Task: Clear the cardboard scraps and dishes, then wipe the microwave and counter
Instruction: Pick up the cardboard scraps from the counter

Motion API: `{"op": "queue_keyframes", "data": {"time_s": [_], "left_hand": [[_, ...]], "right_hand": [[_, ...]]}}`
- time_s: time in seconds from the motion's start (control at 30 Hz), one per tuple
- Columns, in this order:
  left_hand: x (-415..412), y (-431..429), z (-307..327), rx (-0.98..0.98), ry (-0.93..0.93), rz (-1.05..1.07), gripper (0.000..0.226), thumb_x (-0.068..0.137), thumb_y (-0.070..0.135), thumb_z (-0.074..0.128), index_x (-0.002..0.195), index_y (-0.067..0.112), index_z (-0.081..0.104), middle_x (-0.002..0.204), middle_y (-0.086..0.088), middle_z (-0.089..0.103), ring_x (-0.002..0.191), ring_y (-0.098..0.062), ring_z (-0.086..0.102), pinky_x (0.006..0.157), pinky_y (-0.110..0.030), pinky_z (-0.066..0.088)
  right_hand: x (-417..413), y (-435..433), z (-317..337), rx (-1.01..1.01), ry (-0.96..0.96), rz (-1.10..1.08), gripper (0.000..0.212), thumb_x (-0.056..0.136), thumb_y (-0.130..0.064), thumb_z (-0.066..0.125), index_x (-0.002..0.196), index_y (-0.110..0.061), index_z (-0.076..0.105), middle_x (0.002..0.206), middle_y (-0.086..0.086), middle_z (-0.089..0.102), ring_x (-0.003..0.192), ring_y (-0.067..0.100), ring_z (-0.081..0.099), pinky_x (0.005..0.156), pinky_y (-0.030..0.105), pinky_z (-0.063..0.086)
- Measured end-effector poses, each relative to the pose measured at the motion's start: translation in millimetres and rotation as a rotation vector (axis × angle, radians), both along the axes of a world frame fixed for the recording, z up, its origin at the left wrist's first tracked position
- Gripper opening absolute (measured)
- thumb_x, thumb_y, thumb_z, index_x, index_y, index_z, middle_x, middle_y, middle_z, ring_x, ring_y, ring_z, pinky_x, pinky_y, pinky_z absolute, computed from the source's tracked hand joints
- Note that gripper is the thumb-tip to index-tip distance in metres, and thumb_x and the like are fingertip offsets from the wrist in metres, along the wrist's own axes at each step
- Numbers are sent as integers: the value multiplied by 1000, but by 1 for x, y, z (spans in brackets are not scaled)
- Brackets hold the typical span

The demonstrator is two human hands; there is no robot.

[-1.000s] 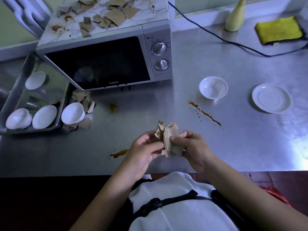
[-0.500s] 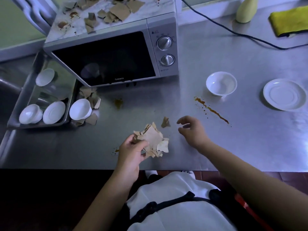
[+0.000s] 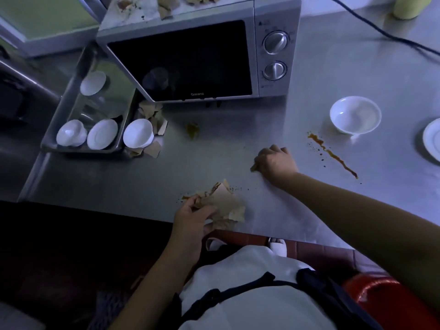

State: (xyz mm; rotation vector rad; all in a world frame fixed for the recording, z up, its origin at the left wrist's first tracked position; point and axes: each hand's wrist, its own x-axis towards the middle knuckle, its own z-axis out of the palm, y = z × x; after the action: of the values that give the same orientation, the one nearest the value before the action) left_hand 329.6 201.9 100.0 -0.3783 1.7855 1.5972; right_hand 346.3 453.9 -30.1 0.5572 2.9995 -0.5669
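Here, torn tan cardboard scraps (image 3: pixel 223 203) bunched in gripping left hand (image 3: pixel 192 217), right hand (image 3: pixel 276 161) curled around a small scrap (image 3: pixel 253 167), far-left steel tray (image 3: pixel 71 101) holding three white dishes (image 3: pixel 102 136).

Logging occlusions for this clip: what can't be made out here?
All in the head view.
The small scrap lies mostly under the right hand; gripped or just covered, unclear.
The microwave top and its scraps are cut by the upper edge.
The plate is cut by the right edge.
The dial labels are too small to read.
The left hand covers part of its cardboard bundle.
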Motion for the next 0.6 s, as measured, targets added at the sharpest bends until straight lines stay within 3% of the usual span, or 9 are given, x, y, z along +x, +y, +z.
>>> {"op": "queue_keyframes", "data": {"time_s": [0.1, 0.17, 0.27, 0.33, 0.4, 0.5, 0.6], "left_hand": [[-10, -4, 1, 9, 24, 3, 21, 88, -9, 60, 99, 6, 68, 81, -6, 75, 71, -18, 74, 55, -29, 57], [-15, -9, 0, -2, 57, -2, 24, 88, -9, 59, 102, 7, 70, 87, -6, 75, 74, -15, 74, 57, -28, 57], [-22, -14, -4, -27, 80, -9, 26, 87, -9, 59, 100, 10, 72, 94, -8, 76, 84, -20, 74, 66, -36, 61], [-31, -14, -3, -27, 77, -29, 26, 86, -10, 60, 95, 11, 72, 95, -11, 76, 91, -27, 73, 79, -45, 62], [-45, -15, 0, 12, 79, -71, 21, 86, -11, 60, 95, 4, 70, 96, -19, 73, 91, -32, 71, 85, -54, 58], [-68, -16, 6, 81, 92, -133, 19, 86, -12, 60, 100, -1, 67, 96, -26, 69, 92, -36, 67, 88, -64, 53], [-89, -26, 10, 166, 75, -213, 24, 86, -12, 61, 107, -2, 65, 105, -27, 69, 104, -45, 66, 90, -70, 49]], "right_hand": [[3, -8, 10, -121, 88, -126, 25, 98, -35, 60, 104, -17, 76, 114, 7, 68, 106, 32, 57, 83, 35, 39], [4, -20, 26, -416, 207, -246, 23, 98, -26, 62, 100, -9, 78, 101, 12, 71, 90, 30, 63, 76, 38, 49], [13, -43, 61, -890, 335, -406, 18, 92, -15, 69, 77, -19, 77, 72, -6, 71, 65, 10, 61, 66, 31, 49], [21, -62, 84, -1157, 378, -483, 24, 88, -1, 69, 76, -20, 76, 73, -2, 72, 70, 11, 62, 72, 29, 50], [29, -82, 105, -1300, 391, -508, 18, 87, 2, 68, 79, -12, 76, 81, 7, 71, 79, 17, 61, 78, 32, 49], [30, -113, 126, -1358, 387, -457, 11, 89, 1, 65, 88, 2, 76, 96, 11, 76, 90, 15, 67, 86, 25, 51], [15, -137, 137, -1337, 396, -513, 10, 86, 6, 65, 91, 10, 73, 114, 13, 72, 105, 15, 67, 95, 26, 49]]}}
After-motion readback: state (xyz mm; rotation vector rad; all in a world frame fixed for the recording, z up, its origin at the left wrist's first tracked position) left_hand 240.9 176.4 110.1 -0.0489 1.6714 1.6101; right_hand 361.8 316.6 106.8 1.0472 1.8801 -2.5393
